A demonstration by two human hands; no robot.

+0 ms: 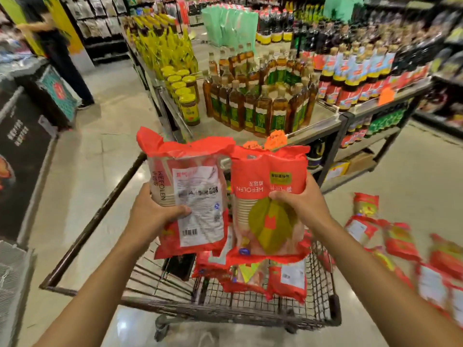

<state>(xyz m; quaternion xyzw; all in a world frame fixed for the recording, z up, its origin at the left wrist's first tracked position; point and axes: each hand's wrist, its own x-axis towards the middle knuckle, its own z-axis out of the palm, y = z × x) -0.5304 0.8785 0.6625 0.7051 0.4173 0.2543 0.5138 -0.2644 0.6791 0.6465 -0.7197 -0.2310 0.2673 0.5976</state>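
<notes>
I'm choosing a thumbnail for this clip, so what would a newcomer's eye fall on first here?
Two bright red packs of paper cups held up mid-frame: the left pack in the left hand, the right pack in the right hand, above a wire shopping cart holding more red packs. Then the red packs strewn on the floor at right and the amber bottles on the shelf behind.

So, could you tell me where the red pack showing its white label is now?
The white-label pack is left of centre in the head view, gripped by the left hand above the cart, beside the leaf-printed pack in the right hand.
</notes>
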